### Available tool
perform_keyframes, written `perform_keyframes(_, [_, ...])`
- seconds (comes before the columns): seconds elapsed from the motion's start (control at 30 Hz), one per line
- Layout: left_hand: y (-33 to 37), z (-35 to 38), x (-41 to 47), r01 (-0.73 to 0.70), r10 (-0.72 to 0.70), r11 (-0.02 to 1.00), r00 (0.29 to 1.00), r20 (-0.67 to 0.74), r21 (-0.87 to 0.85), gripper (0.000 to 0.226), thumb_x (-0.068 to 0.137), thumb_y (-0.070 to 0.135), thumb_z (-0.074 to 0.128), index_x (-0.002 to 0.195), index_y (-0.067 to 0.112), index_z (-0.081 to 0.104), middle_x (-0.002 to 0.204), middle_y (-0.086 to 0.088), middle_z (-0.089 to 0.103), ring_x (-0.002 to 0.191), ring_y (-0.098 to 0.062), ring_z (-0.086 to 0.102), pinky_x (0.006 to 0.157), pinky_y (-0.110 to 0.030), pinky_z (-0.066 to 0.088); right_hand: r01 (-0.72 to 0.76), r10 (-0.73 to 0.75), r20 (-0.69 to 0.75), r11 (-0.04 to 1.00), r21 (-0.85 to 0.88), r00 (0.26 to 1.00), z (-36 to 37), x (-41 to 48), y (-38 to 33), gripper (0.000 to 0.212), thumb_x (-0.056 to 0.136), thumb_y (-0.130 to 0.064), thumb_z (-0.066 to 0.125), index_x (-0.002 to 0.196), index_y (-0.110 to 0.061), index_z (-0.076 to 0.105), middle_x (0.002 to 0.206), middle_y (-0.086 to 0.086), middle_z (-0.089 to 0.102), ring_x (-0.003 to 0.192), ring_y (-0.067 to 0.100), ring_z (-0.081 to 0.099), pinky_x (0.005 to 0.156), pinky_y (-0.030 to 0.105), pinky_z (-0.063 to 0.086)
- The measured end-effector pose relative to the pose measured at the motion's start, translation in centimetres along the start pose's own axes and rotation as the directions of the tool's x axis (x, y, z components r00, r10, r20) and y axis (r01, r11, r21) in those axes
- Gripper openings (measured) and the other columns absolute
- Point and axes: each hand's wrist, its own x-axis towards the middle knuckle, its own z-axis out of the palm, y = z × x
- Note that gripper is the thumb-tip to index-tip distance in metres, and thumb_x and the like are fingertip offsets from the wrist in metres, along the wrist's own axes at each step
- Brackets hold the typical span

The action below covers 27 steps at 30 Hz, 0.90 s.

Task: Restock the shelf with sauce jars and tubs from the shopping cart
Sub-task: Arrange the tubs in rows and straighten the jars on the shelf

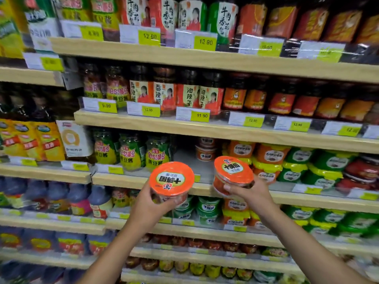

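Hands were both raised in front of the shelves, and each one held a tub with an orange lid. The left hand (147,206) gripped the left tub (171,179) from below, with the fingers curled round its wall and the lid tipped toward the camera. The right hand (252,195) held the right tub (232,171) with the thumb on the near side and the fingers round the wall. This tub was tilted too, and it was a little higher, at the front edge of the wooden shelf (123,180). The two tubs were near each other but not touching. Far back on the same shelf stood a small stack of orange tubs (206,149) of the same kind. Left of the stack stood jars with green and yellow labels (131,152). Right of it were piled tubs in orange, yellow and green wrapping (270,156). Yellow price tags (202,115) were fixed along the shelf edges.
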Motion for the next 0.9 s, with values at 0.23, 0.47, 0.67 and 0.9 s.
perform_keyframes(0.23, [-1.8,-3.2,3.2,-0.009,0.017,0.997,0.993,0.121,-0.071,0.086,0.043,0.067,0.088,0.119,0.042,0.056,0.107,0.029,0.068,0.101,0.007,0.064,0.085,-0.023,0.05,0.007,-0.01,-0.179,1.0,-0.018,0.984,4.9,1.5,-1.3,0.075,0.064,-0.029,0.094,0.128,-0.023,0.055,0.115,-0.009,0.067,0.101,0.005,0.064,0.083,0.024,0.049])
perform_keyframes(0.47, [-2.4,-4.9,4.9,-0.019,0.034,0.996,0.984,0.177,-0.084,0.086,0.044,0.068,0.087,0.12,0.042,0.056,0.109,0.027,0.069,0.101,0.006,0.065,0.084,-0.023,0.049,-0.07,0.003,-0.293,0.974,-0.217,0.956,7.6,5.3,-2.4,0.091,0.043,-0.066,0.093,0.119,-0.03,0.06,0.112,-0.012,0.071,0.104,0.011,0.067,0.098,0.042,0.053])
perform_keyframes(0.67, [-2.9,-6.0,5.3,-0.022,0.035,0.998,0.978,0.208,-0.064,0.078,0.054,0.055,0.094,0.121,0.046,0.054,0.109,0.034,0.066,0.101,0.01,0.062,0.082,-0.02,0.049,-0.149,-0.006,-0.316,0.874,-0.463,0.949,9.3,7.5,-3.0,0.105,0.04,-0.079,0.082,0.127,-0.028,0.055,0.119,-0.005,0.07,0.11,0.022,0.066,0.094,0.04,0.053])
perform_keyframes(0.9, [-2.8,-7.0,5.3,-0.023,0.031,0.999,0.978,0.208,-0.043,0.07,0.055,0.045,0.088,0.115,0.046,0.052,0.104,0.041,0.063,0.098,0.016,0.06,0.072,-0.006,0.049,-0.24,0.044,-0.338,0.79,-0.564,0.94,11.0,8.3,-3.0,0.104,0.054,-0.069,0.084,0.136,-0.018,0.044,0.131,0.007,0.064,0.12,0.033,0.06,0.092,0.041,0.051])
